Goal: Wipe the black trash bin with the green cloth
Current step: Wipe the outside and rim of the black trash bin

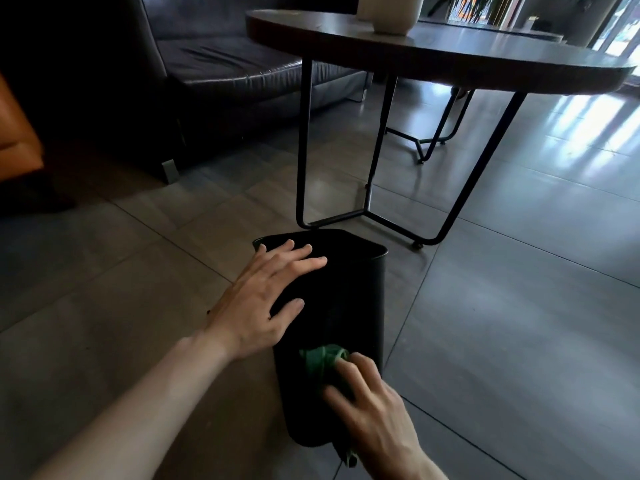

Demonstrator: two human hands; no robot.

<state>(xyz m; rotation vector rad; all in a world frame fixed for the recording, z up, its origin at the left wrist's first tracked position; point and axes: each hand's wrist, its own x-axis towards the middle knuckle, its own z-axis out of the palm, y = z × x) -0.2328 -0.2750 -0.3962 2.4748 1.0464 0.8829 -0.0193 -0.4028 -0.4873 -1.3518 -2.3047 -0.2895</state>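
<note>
The black trash bin [349, 306] lies on its side on the tiled floor, its open mouth pointing away from me toward the table. My left hand [266, 299] rests flat on the bin's upper side near the rim, fingers spread, holding nothing. My right hand [367, 407] presses the bunched green cloth [320, 362] against the bin's side close to its base. A tail of the cloth hangs below my wrist at the bin's near end.
A round dark table [450, 53] on thin black metal legs [306, 150] stands just beyond the bin, with a pale vase [394, 12] on it. A dark leather sofa [214, 64] is at the back left. An orange seat [17, 133] shows at the left edge.
</note>
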